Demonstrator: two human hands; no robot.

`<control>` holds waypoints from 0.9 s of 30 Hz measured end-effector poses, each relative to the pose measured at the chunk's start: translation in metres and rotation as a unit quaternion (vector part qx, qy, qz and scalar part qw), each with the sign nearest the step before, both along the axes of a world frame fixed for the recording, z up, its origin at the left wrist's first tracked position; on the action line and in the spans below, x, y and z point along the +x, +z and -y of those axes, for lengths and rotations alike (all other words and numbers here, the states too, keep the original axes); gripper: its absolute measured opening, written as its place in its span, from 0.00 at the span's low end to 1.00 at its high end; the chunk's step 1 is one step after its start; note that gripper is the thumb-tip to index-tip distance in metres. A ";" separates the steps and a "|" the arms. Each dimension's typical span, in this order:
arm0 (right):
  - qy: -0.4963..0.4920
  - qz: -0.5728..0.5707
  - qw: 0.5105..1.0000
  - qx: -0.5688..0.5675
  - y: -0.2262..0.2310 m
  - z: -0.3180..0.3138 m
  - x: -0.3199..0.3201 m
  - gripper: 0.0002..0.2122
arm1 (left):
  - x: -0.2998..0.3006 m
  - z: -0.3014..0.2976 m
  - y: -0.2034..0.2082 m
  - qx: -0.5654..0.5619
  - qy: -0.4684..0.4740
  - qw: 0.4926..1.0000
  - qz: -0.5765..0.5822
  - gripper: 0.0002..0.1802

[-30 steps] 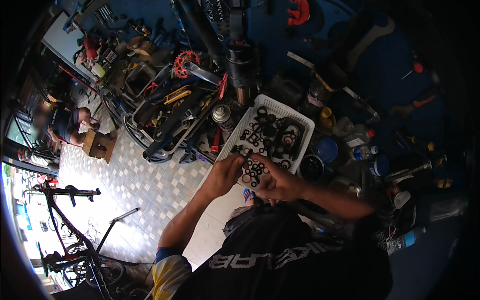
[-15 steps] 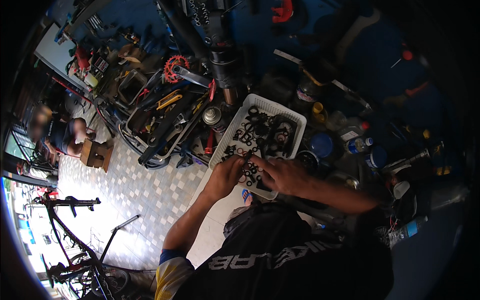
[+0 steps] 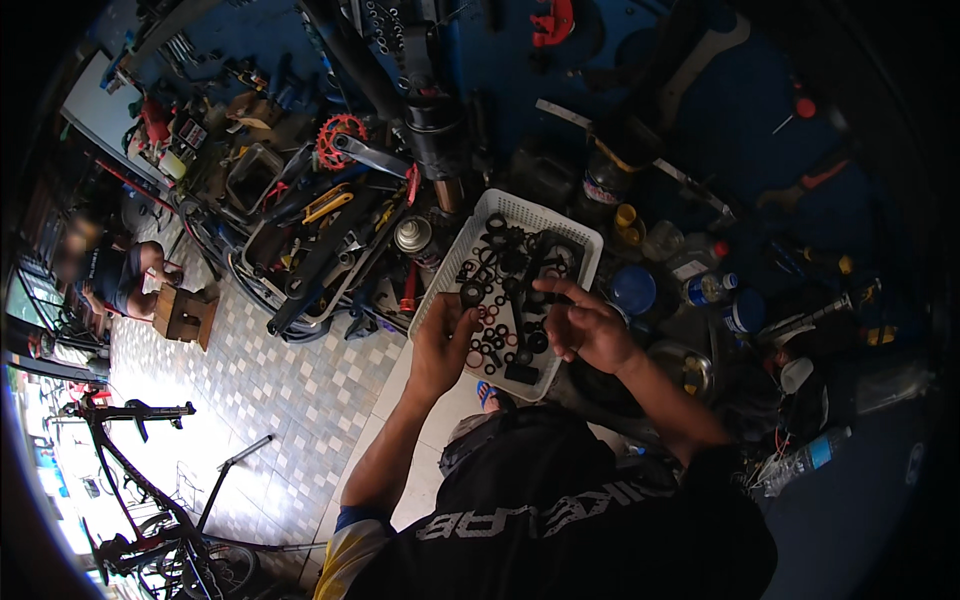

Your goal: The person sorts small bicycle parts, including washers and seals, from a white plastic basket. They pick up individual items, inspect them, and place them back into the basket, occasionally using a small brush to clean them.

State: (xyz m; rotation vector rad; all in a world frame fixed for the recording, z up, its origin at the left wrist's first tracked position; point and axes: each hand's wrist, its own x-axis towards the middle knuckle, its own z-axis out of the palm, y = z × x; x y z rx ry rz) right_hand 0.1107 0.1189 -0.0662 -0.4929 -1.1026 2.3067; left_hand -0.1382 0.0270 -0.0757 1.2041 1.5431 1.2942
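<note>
A white perforated plastic basket (image 3: 592,246) holds several small black and copper-coloured rings and other dark bicycle parts. Over its near left edge, my left hand (image 3: 441,348) is closed, with a small black ring (image 3: 471,294) at its thumb and fingertips. My right hand (image 3: 592,336) hovers above the basket's right side, fingers bent but spread apart, holding nothing that shows. Between the two hands lie loose rings (image 3: 490,335) and a black block-shaped piece (image 3: 520,373) near the basket's closest corner.
Left of the basket stand a spray can (image 3: 412,235) and a bin of tools (image 3: 290,262). Bottles and jars, among them a blue-lidded one (image 3: 633,289), crowd the right. A bicycle (image 3: 150,500) stands lower left; a person (image 3: 120,270) sits beyond a wooden stool (image 3: 184,318).
My right hand has drawn away from my left and its fingers have spread. The black ring now shows at my left fingertips. The whole view has shifted slightly.
</note>
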 end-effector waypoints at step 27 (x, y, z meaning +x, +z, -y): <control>0.093 0.197 0.604 0.766 0.027 0.025 -0.036 0.32 | 0.003 -0.029 0.045 -0.083 -0.105 0.877 0.461 0.18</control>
